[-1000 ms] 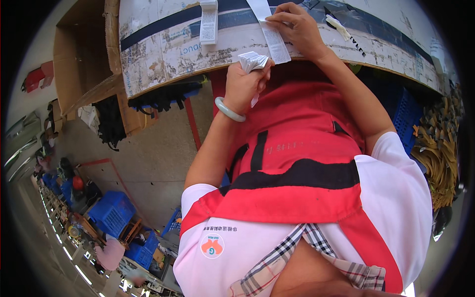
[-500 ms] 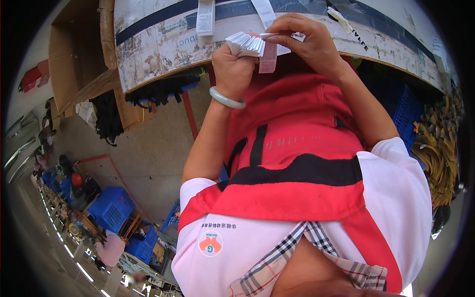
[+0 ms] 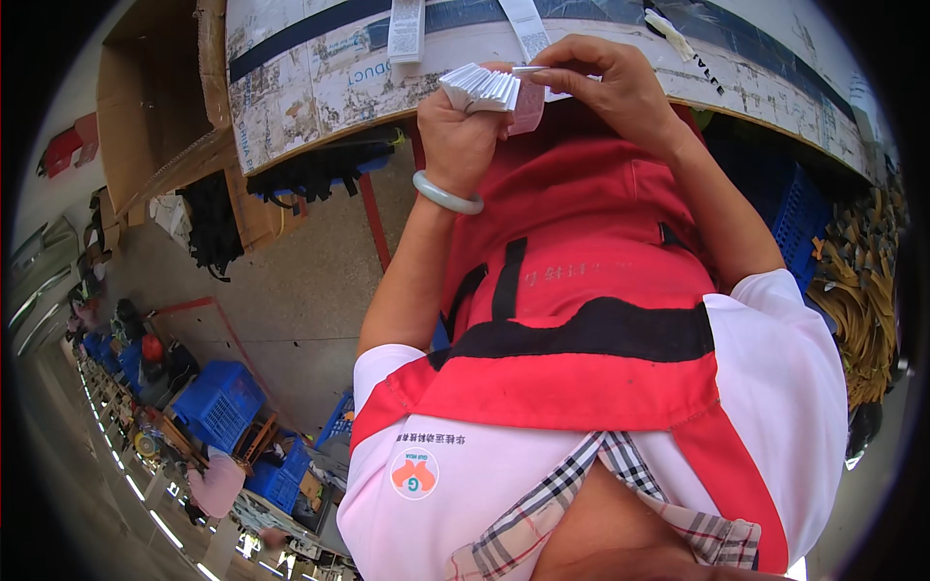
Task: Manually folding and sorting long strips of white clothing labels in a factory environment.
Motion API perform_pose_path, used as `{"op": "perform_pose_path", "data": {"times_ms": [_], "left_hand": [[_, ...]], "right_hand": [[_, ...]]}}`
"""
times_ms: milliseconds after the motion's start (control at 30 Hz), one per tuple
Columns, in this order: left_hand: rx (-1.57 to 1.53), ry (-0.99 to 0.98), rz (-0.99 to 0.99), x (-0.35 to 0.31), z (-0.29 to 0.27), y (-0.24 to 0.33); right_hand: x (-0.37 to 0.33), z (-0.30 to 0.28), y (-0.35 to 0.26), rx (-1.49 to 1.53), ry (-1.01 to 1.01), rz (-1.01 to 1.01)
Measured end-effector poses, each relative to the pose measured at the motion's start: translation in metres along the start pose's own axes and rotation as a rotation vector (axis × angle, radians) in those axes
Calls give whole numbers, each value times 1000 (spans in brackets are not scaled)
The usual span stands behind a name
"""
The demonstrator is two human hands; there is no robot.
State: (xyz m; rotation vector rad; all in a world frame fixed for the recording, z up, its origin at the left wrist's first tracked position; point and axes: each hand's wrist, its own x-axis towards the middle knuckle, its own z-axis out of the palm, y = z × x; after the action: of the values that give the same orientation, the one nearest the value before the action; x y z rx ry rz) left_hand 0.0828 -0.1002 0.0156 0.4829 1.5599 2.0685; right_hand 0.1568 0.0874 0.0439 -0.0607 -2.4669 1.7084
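Note:
Held in my left hand (image 3: 455, 136) is a fanned bundle of white folded labels (image 3: 480, 87), its edges spread toward the table. My right hand (image 3: 605, 82) pinches one thin white label (image 3: 530, 70) between thumb and fingertips, just right of the bundle. A pinkish translucent strip (image 3: 528, 108) hangs by the left hand's fingers; where it is held is hidden. Beyond my hands, a stack of printed white labels (image 3: 406, 34) and a long printed label strip (image 3: 526, 29) lie on the worn white table (image 3: 300, 107).
An open cardboard box (image 3: 155, 107) stands left of the table. Black straps (image 3: 329, 169) hang under its edge. White and black cords (image 3: 678, 44) lie at the far right. Blue crates (image 3: 221, 402) stand on the floor at left, near another person in pink (image 3: 218, 484). Brown pieces (image 3: 862, 300) pile up at right.
The pinkish strip has shifted up and now shows less below my left hand. My right hand still pinches a label beside the bundle, its fingers slightly moved.

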Motion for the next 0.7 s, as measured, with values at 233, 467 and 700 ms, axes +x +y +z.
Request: {"op": "perform_pose_path", "data": {"times_ms": [233,467,700], "left_hand": [[-21,-10,48,-1,-2,-8],[-41,2,48,-4,3,-7],[-291,-131,-362,-3,5,2]], "right_hand": [[-1,0,5,106,-47,13],[-3,2,2,68,-34,-18],[5,-4,-20,469,-294,258]]}}
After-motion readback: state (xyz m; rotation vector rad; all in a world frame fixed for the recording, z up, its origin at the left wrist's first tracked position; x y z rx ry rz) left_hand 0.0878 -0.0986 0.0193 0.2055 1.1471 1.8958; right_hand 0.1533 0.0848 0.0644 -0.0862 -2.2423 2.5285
